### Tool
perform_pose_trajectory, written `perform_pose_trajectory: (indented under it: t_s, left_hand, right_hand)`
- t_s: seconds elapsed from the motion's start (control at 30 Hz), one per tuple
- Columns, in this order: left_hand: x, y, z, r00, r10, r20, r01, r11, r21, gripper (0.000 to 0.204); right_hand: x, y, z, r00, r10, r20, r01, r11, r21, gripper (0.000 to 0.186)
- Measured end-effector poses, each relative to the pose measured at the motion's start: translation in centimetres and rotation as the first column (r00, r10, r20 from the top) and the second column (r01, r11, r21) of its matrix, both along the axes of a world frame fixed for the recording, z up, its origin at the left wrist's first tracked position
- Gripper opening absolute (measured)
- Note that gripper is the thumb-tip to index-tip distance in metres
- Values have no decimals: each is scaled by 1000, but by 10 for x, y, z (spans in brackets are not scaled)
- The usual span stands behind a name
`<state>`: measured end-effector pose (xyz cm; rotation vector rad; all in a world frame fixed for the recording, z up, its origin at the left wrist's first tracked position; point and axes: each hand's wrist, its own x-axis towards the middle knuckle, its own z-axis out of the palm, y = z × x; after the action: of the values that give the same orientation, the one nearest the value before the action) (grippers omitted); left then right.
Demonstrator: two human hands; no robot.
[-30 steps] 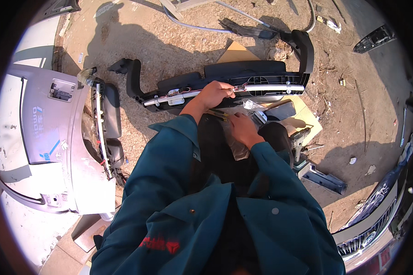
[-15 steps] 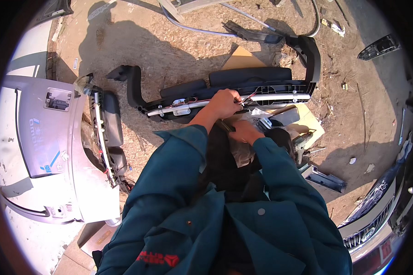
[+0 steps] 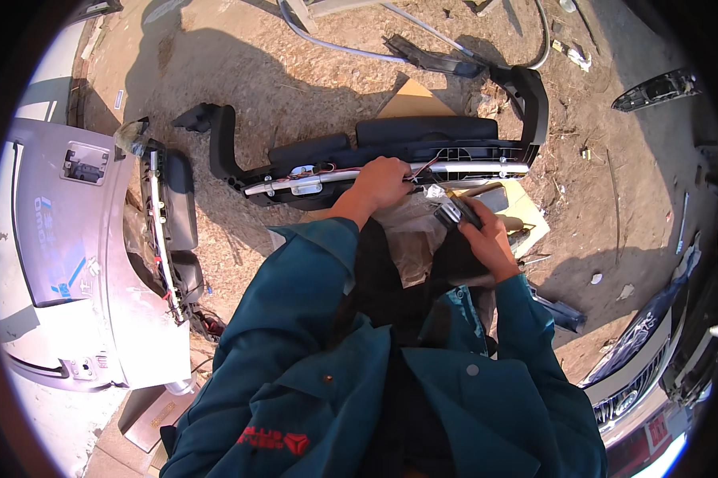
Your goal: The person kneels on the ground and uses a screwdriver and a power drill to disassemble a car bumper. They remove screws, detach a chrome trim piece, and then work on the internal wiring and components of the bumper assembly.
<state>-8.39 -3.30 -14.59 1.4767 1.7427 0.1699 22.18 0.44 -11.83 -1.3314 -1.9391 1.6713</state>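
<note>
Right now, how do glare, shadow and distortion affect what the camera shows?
Head view: the grey panel is bleached white low down; head view: a person's shadow falls at upper left; head view: the silver rod by the left hand catches bright sun; head view: fisheye bending grows toward the margin.

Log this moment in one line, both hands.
left hand: over silver bar, by thin wires | right hand: at dark-and-silver part, grip unclear | bar: along black plastic frame
</note>
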Motion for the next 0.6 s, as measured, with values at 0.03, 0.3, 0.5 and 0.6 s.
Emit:
perform_pose_trajectory:
  t_s: [0.03, 0.3, 0.5, 0.6]
  left_hand:
    - [5, -2, 1, 999, 24, -24, -24, 1000, -16, 25]
    - [17, -19, 2, 987, 152, -52, -146, 983, 106, 22]
    - [19, -22, -3, 987, 139, -81, -129, 984, 121, 21]
    - [20, -23, -4, 987, 133, -93, -121, 985, 124, 22]
  right_hand:
    - [-14, 6, 4, 994, 53, 96, -58, 997, 44, 39]
    - [-60, 14, 41, 828, 194, 526, -401, 861, 314, 39]
    - [-63, 17, 46, 808, 206, 553, -441, 832, 335, 37]
    - [-64, 23, 48, 776, 227, 588, -494, 799, 343, 35]
